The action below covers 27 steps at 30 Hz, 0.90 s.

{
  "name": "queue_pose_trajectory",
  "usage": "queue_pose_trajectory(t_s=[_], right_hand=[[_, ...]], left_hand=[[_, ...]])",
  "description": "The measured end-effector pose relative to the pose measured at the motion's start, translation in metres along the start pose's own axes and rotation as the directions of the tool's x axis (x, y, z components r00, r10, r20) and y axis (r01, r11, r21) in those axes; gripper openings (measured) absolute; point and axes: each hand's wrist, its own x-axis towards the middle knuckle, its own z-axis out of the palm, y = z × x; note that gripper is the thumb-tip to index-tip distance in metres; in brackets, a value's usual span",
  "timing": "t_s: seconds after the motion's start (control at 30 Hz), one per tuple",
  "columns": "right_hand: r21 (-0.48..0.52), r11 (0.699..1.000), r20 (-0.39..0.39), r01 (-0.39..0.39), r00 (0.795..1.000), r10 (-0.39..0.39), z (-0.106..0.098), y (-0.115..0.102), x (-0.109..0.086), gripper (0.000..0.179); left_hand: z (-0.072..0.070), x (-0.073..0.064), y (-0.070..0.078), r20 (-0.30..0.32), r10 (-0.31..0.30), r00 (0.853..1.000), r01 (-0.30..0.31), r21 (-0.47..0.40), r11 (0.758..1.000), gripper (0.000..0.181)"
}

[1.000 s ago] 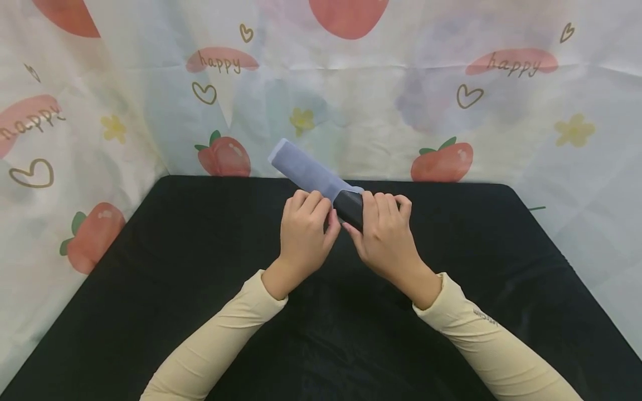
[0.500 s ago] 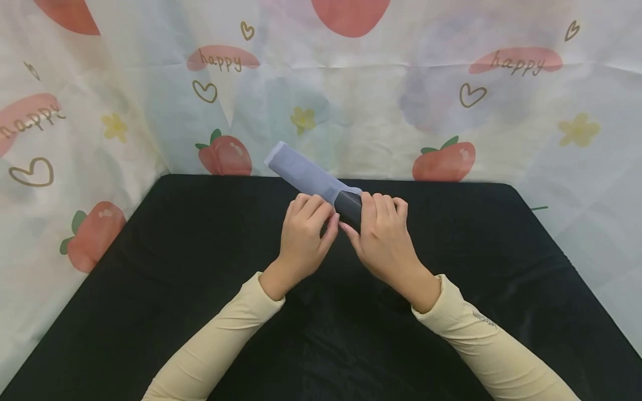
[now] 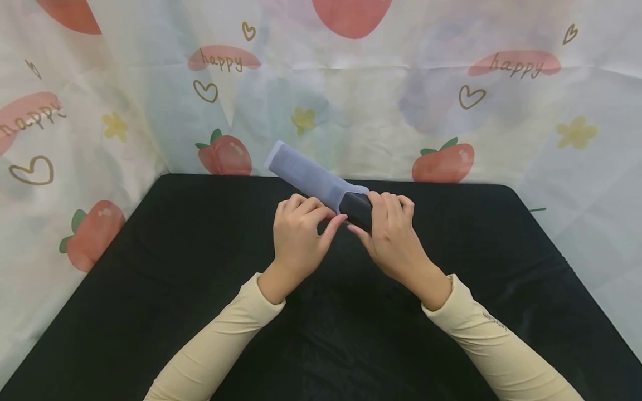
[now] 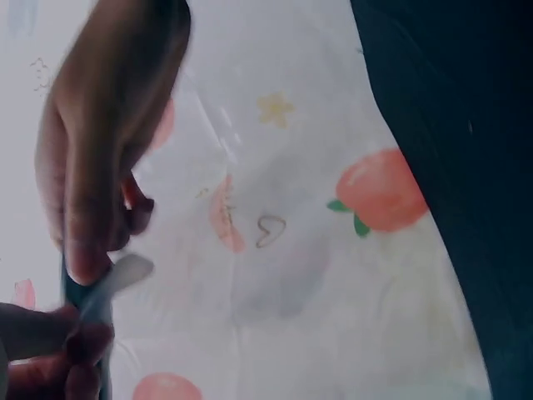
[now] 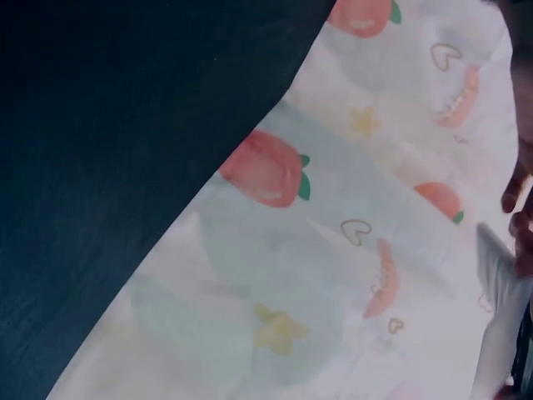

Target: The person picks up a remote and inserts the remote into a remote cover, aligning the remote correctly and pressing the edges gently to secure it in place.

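A slim black object (image 3: pixel 356 210) sticks partly out of a translucent, bluish-white sleeve (image 3: pixel 312 175), held up over the black table. The sleeve slants up to the far left, ending in a flat, paler edge. My left hand (image 3: pixel 300 236) pinches the sleeve near its mouth, thumb in front and fingers curled behind. Fingers of my right hand (image 3: pixel 396 239) wrap over the black object's bare end and hide much of it. A pale sleeve flap (image 4: pixel 131 272) stands out beside the fingers in the left wrist view. At the right wrist view's edge, only part of the sleeve (image 5: pixel 497 292) appears.
A black cloth (image 3: pixel 321 334) covers the table beneath both forearms. Behind and to the left hangs a pale curtain (image 3: pixel 351 122) printed with fruit, hearts and flowers. Cream sleeves (image 3: pixel 220 340) cover both arms.
My right hand has shifted slightly right with the black object, and a little more of it shows outside the sleeve. My left hand has moved slightly left, its thumb still close by the sleeve's mouth.
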Motion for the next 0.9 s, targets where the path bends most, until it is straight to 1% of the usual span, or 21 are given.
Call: queue_pose_trajectory(t_s=[0.1, 0.2, 0.3, 0.37, 0.43, 0.57, 0.7, 0.8, 0.9], right_hand=[[0.006, 1.000, 0.049, -0.005, 0.999, 0.004, -0.001, 0.002, 0.000, 0.062], [-0.009, 1.000, 0.072, -0.020, 0.997, 0.020, -0.002, 0.001, -0.002, 0.061], [-0.014, 0.999, 0.045, -0.045, 0.998, 0.045, -0.002, -0.001, -0.004, 0.059], [-0.008, 0.999, 0.014, -0.051, 0.999, 0.051, -0.001, -0.002, -0.004, 0.057], [0.002, 0.999, -0.014, -0.046, 0.999, 0.046, -0.002, -0.003, -0.004, 0.055], [0.004, 1.000, -0.029, -0.018, 0.999, 0.018, -0.002, -0.005, -0.003, 0.052], [-0.006, 1.000, -0.035, 0.002, 0.999, -0.002, 0.000, -0.007, -0.001, 0.051], [-0.013, 1.000, -0.035, 0.015, 0.999, -0.015, 0.002, -0.007, -0.001, 0.052], [-0.005, 1.000, -0.011, 0.026, 1.000, -0.026, 0.003, -0.004, -0.001, 0.052]], left_hand=[[0.001, 0.000, 0.003, 0.014, -0.015, 1.000, 0.015, -0.028, 0.999, 0.016], [0.002, -0.001, 0.005, 0.013, -0.012, 1.000, 0.012, -0.035, 0.999, 0.013], [0.003, -0.001, 0.005, 0.006, 0.011, 1.000, -0.011, -0.044, 0.999, 0.013], [0.004, -0.001, 0.004, 0.002, 0.033, 0.999, -0.033, -0.072, 0.997, 0.012], [0.005, -0.001, 0.003, 0.002, 0.057, 0.998, -0.057, -0.109, 0.992, 0.011], [0.010, -0.004, 0.002, 0.015, 0.099, 0.995, -0.095, -0.184, 0.978, 0.011], [0.013, -0.009, 0.002, 0.027, 0.121, 0.992, -0.111, -0.230, 0.967, 0.011], [0.014, -0.012, 0.003, 0.024, 0.131, 0.991, -0.122, -0.231, 0.965, 0.012], [0.013, -0.011, 0.001, 0.017, 0.154, 0.988, -0.149, -0.172, 0.974, 0.011]])
